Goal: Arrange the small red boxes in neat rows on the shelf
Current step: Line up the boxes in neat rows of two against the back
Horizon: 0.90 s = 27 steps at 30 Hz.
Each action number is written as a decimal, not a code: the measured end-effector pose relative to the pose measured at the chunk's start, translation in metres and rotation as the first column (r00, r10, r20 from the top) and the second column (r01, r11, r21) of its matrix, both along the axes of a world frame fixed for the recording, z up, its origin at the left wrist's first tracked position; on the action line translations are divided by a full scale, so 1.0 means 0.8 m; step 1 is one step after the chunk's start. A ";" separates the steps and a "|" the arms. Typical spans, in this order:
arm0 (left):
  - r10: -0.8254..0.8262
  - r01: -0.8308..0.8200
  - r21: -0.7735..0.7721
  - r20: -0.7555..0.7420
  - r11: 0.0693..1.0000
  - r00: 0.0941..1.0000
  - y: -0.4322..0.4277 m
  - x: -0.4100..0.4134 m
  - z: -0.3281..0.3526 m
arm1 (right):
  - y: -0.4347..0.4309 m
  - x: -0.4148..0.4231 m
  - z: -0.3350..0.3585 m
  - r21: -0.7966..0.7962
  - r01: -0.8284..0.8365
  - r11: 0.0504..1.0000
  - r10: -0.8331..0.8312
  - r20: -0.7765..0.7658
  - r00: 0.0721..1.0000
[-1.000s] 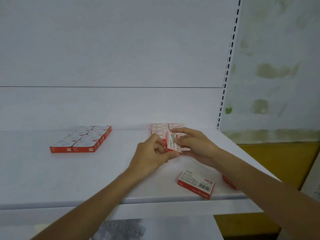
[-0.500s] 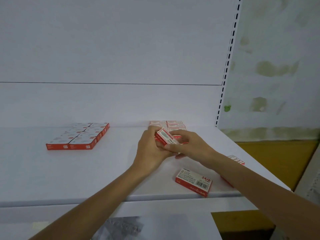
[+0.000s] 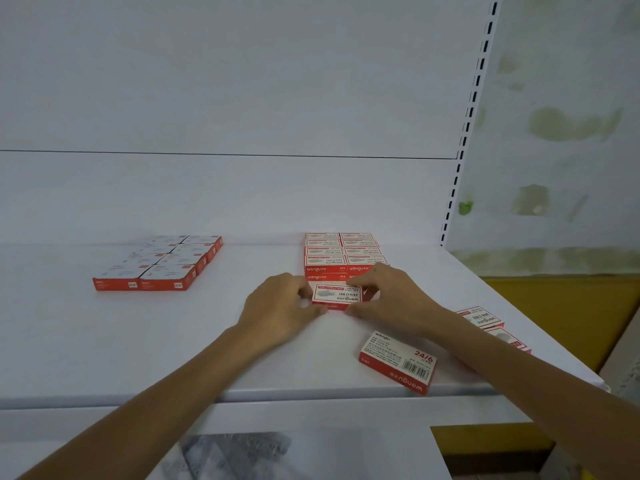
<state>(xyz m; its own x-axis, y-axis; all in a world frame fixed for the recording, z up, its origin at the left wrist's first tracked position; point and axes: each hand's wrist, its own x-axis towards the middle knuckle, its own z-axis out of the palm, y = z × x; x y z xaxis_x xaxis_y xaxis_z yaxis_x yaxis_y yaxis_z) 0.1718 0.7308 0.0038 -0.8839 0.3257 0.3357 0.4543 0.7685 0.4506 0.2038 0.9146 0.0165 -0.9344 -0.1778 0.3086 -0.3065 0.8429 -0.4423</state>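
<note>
A small red and white box (image 3: 337, 295) lies flat on the white shelf (image 3: 104, 341), right in front of a stacked double row of the same boxes (image 3: 343, 254). My left hand (image 3: 280, 310) grips its left end and my right hand (image 3: 391, 296) grips its right end, fingers curled round it. Another box (image 3: 398, 363) lies loose and askew near the shelf's front edge. Two more loose boxes (image 3: 491, 327) sit at the right edge, partly behind my right forearm. A second flat block of boxes (image 3: 159, 265) sits at the left.
The shelf's white back panel (image 3: 225, 98) rises behind the rows, with a slotted upright (image 3: 467, 119) at its right. A stained wall (image 3: 561, 133) and a yellow surface (image 3: 554, 317) lie beyond the right edge. Crumpled plastic (image 3: 235, 452) shows below the shelf.
The box I held tilted in the air between both hands has come down flat onto the shelf in front of the right stack. Both hands still hold its ends.
</note>
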 end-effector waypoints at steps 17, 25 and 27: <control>0.072 -0.106 -0.190 -0.178 0.976 0.981 0.001 -0.003 -0.019 | -0.029 -0.041 -0.001 0.196 0.202 0.960 -0.193 -0.067 0.979; 0.038 -0.072 -0.181 -0.183 0.981 0.982 0.000 0.000 -0.014 | -0.022 -0.045 -0.004 0.195 0.169 0.966 -0.155 -0.083 0.984; 0.006 -0.037 -0.170 -0.182 0.985 0.983 0.000 0.004 -0.011 | -0.014 -0.046 -0.002 0.153 0.120 0.981 -0.115 -0.038 0.993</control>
